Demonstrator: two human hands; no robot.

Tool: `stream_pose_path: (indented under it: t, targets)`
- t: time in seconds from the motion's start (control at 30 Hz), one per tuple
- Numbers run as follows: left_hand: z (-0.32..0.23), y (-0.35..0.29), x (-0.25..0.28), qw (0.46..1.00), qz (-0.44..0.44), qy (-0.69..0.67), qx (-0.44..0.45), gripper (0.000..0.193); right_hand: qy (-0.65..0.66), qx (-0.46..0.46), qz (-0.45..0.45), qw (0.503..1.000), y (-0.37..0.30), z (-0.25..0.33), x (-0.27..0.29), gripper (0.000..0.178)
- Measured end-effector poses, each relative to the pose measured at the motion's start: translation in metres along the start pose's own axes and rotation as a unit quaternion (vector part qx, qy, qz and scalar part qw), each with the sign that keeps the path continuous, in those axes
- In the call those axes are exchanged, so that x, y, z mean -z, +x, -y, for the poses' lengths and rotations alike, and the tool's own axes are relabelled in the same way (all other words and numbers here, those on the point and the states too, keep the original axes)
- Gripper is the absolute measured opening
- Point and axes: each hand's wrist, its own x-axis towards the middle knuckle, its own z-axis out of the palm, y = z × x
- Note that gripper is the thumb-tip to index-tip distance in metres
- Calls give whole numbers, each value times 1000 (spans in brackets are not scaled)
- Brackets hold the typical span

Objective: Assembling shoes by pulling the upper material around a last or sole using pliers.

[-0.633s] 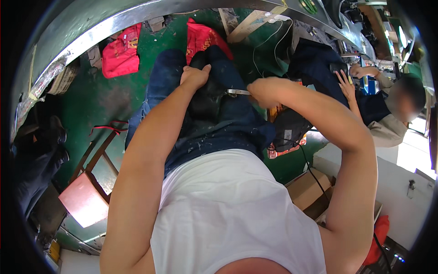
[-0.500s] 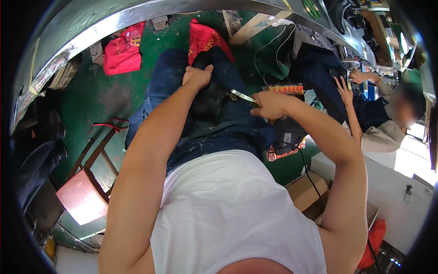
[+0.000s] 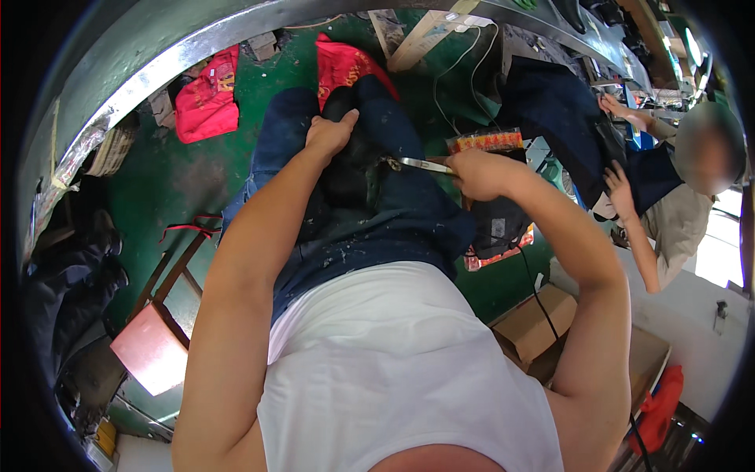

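A black shoe rests on my lap between the thighs of my blue jeans. My left hand is closed round its far end, thumb up. In my right hand is a pair of metal pincers, held by the handles. Their jaws reach the right edge of the shoe; whether they bite on it is too small to tell.
Over the far side curves a metal-edged bench. On the green floor lie red bags, with a stool at left. A co-worker sits at right, near a dark bag and a cardboard box.
My right hand has shifted slightly right, and the pincers have turned more level, their jaws now at the shoe's edge. The co-worker's near hand has moved down. The view has shifted a little.
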Motion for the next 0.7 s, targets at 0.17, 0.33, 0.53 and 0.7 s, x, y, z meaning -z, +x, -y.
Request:
stream_pose_path:
  t: [0.17, 0.33, 0.53, 0.7]
  targets:
    - [10, 0, 6, 999, -1, -39, -20, 114, 136, 108, -11, 985, -19, 11, -19, 25]
    - [18, -22, 5, 920, -238, 69, -304, 85, 306, 112, 9, 946, -11, 4, -64, 24]
    - [-5, -97, 35, 761, -188, 91, -614, 32, 503, 89, -21, 859, -8, -8, -87, 19]
    - [-13, -124, 24, 793, -183, 257, -521, 33, 507, 81, -56, 856, -7, 7, -82, 21]
